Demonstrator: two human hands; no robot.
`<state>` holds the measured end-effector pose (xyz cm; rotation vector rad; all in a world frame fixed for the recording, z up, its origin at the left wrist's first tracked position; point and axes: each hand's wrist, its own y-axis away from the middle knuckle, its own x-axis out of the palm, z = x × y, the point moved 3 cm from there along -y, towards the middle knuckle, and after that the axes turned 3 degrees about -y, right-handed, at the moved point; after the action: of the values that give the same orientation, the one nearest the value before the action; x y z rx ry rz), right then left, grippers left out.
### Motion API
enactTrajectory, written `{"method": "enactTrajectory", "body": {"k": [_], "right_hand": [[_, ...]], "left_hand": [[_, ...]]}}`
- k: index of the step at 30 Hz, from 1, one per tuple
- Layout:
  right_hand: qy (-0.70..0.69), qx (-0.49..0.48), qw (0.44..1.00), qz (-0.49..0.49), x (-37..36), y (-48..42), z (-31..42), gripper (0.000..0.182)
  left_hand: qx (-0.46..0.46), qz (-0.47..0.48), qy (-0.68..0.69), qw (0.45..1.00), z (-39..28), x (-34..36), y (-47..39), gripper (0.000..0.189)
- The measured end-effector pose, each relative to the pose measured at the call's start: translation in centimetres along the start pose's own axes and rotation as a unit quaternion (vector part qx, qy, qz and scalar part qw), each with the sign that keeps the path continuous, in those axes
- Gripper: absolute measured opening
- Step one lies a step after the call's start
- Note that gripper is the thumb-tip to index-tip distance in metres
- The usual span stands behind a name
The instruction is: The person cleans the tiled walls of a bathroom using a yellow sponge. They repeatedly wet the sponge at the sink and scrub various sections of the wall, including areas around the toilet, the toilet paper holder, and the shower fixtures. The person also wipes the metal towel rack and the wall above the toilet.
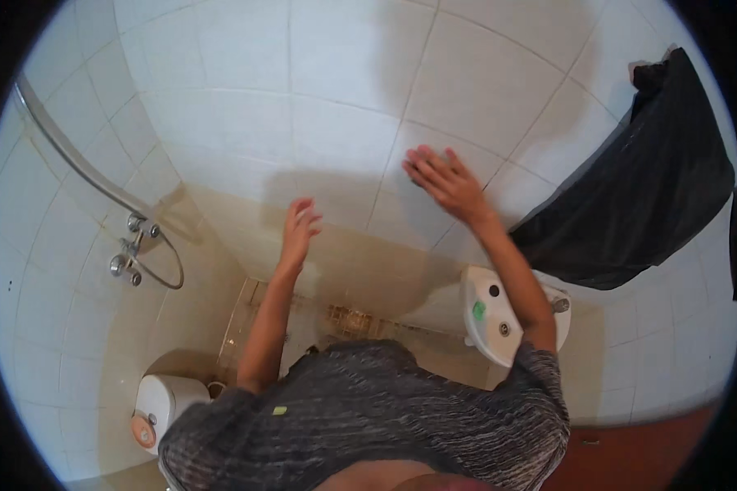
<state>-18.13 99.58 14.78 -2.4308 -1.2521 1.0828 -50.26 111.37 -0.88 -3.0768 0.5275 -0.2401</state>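
Note:
My left hand (299,236) is raised in front of the white wall tiles (338,132), its fingers loosely bent and apart, holding nothing. My right hand (448,184) is up to the right, palm towards the tiled wall, with nothing in it; whether it touches the tiles I cannot tell. Below my right forearm is a white washbasin (482,337) with a green item (479,310) and a round black item (494,290) on it. Black cloth or sheeting (639,184) hangs to the right of my right arm.
On the left wall are a chrome shower mixer (129,251) with a hose and a curved metal rail or pipe (80,159). A white toilet cistern (172,396) with a round orange item (143,431) stands lower left. A reddish-brown surface (639,454) lies lower right.

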Motion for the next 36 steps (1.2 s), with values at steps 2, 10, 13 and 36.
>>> {"method": "enactTrajectory", "body": {"k": [2,10,13,36], "right_hand": [[0.074,-0.020,0.997,0.006,-0.2,2.7,-5.2,0.053],[0.019,0.325,0.911,-0.253,-7.4,-6.7,-11.0,0.060],[-0.002,0.291,0.942,-0.167,-5.2,-10.0,-3.2,0.061],[-0.062,0.127,0.974,-0.179,-10.7,-29.7,12.5,0.048]], "left_hand": [[0.031,0.058,0.017,0.998,-1.7,6.0,-2.3,0.053],[-0.003,0.029,-0.042,0.999,0.8,7.0,1.7,0.060],[-0.036,0.011,-0.016,0.999,2.7,4.0,5.0,0.058],[-0.094,-0.159,0.074,0.980,-0.2,-25.2,29.9,0.047]]}}
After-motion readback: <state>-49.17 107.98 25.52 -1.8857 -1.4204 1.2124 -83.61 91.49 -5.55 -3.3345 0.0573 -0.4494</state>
